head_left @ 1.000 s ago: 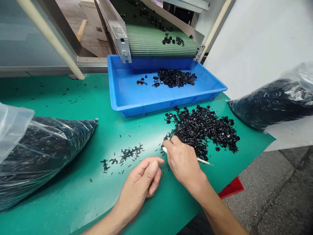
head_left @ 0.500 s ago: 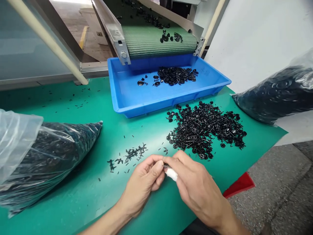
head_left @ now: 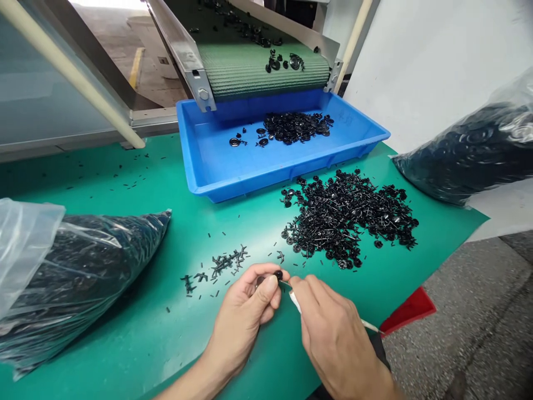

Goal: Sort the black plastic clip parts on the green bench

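My left hand (head_left: pixel 244 311) is closed, pinching a small round black plastic part (head_left: pixel 278 274) between thumb and fingers. My right hand (head_left: pixel 331 325) is wrapped around a slim tool (head_left: pixel 295 301) with a thin metal tip and white wrapping; its pale rear end sticks out behind the hand. The tip points at the black part, right beside my left fingertips; whether they touch I cannot tell. Just beyond my hands lies a large pile of black plastic parts (head_left: pixel 345 216). Left of it are small black branched scraps (head_left: pixel 227 261) on the green tabletop (head_left: pixel 137 311).
A blue tray (head_left: pixel 250 186) with black parts stands beneath the end of a green conveyor belt (head_left: pixel 262 72) carrying more pieces. Filled clear bags lie left (head_left: pixel 95 261) and right (head_left: pixel 466 150). A red bin (head_left: pixel 410 314) sits below the table's right edge.
My right hand has drawn back slightly to the right with the tool, baring its tip and the black part in my left fingers. The view has shifted slightly.
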`<state>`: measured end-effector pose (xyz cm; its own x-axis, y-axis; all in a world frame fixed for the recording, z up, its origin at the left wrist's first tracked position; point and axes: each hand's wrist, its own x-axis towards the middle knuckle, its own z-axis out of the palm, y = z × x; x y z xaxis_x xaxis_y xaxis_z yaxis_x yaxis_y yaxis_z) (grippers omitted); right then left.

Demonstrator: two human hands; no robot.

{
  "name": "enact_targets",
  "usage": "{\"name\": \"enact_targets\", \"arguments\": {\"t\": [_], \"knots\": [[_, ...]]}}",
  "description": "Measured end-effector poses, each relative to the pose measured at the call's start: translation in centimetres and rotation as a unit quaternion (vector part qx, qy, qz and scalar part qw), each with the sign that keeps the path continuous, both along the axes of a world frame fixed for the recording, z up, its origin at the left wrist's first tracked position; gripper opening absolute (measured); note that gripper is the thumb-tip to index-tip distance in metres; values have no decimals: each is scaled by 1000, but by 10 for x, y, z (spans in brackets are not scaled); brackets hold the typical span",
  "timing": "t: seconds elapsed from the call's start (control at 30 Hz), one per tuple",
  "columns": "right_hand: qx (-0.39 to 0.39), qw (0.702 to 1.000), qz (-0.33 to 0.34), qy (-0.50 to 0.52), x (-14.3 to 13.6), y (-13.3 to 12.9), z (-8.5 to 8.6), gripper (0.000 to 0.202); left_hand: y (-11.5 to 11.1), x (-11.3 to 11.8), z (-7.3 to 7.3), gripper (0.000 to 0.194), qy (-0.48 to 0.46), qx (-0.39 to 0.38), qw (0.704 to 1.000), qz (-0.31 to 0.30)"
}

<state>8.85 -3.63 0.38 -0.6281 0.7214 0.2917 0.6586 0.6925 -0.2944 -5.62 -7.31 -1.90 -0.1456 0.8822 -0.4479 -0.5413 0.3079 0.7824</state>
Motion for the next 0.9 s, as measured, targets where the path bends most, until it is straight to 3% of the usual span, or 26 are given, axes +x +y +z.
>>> {"name": "enact_targets", "arguments": {"t": [0.23, 0.47, 0.63, 0.7, 0.77, 0.9], "knots": [[21, 1000, 7, 19, 2, 1, 3, 28, -1, 1, -1, 29, 6, -16, 999, 37], [17, 1000, -12, 14, -6, -1, 1, 27, -4, 0, -3, 33, 39, -22, 999, 21], [11, 1000, -17, 9, -5, -2, -2, 26, -5, -1, -2, 26, 150, -10, 988, -19], [-41, 999, -21, 11, -3, 0, -3, 25, -5, 0, 0, 23, 216, 2, 976, -42], [-142, 989, -17, 21, -1, 4, -2, 23, -4, 1, 3, 23, 260, 7, 964, -56], [-299, 953, -27, 33, 5, 17, 3, 23, -3, 5, 3, 30, 271, -10, 960, -70]]}}
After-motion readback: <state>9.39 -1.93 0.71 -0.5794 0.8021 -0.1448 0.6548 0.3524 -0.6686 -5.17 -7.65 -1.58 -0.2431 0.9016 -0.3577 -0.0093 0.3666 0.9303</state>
